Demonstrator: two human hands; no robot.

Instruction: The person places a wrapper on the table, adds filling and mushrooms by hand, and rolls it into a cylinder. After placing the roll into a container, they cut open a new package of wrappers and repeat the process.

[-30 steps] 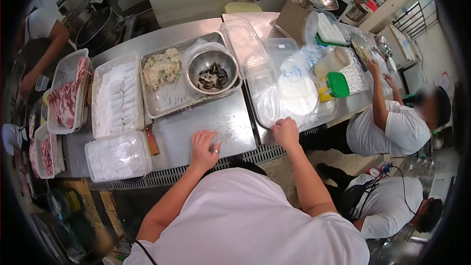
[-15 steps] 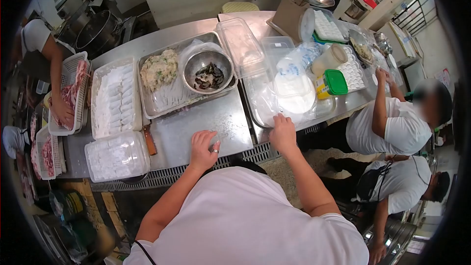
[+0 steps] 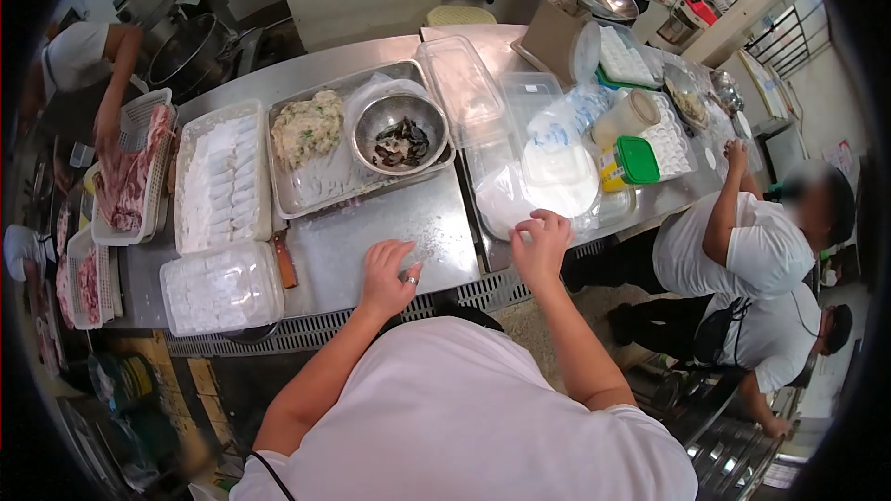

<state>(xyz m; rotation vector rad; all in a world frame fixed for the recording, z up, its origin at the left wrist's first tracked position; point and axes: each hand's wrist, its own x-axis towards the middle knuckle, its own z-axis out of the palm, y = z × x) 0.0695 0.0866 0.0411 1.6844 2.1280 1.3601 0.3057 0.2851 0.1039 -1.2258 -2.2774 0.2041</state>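
My left hand (image 3: 388,278), with a ring on one finger, hovers over the front edge of the steel table (image 3: 390,223). Its fingers are apart and I see nothing in them. On the right, my right hand (image 3: 542,250) has its fingers curled, with a gap between thumb and fingertips. It is close to the white round wrappers (image 3: 506,199) under clear plastic. Ahead of my left hand stands a metal bowl (image 3: 397,165) with dark, wet pieces inside. That bowl sits in a tray (image 3: 316,202) beside a mound of pale filling (image 3: 306,128) flecked with green.
At left are two plastic boxes of floury white pieces (image 3: 221,176) (image 3: 223,288), a wooden-handled tool (image 3: 285,260) and a basket of raw meat (image 3: 132,176) worked by another person. A green-lidded jar (image 3: 637,160), a scale (image 3: 561,37) and co-workers (image 3: 733,241) are at right.
My right hand has shifted slightly right and its thumb and fingers show a wider gap. My left hand has barely moved. At left, the other person's arm has moved over the meat basket.
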